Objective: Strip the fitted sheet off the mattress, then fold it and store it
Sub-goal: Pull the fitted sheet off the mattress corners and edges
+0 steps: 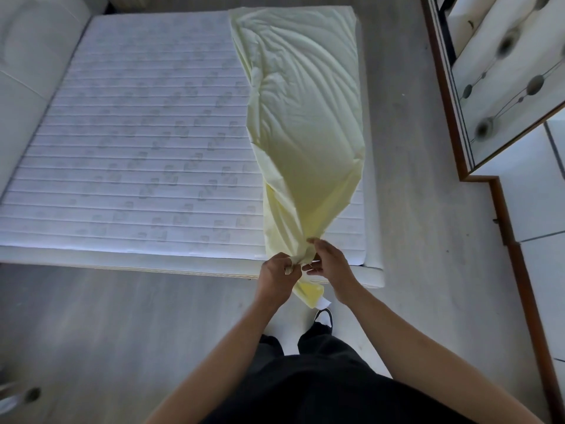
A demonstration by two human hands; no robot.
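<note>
Both hands, left (276, 272) and right (327, 261), are gripping the sheet (305, 117) end at lower centre, its long axis running up-frame along the mattress (137, 148).

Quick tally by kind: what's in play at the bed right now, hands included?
Fitted sheet, pale yellow, lying along the right side of the mattress: 1
Mattress, white, mostly bare: 1
Hands gripping the sheet's gathered near end, left hand and right hand: 2
Total: 4

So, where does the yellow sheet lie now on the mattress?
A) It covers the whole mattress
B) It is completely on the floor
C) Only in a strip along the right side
C: the yellow sheet lies along the right side, and the mattress is bare elsewhere.
</note>
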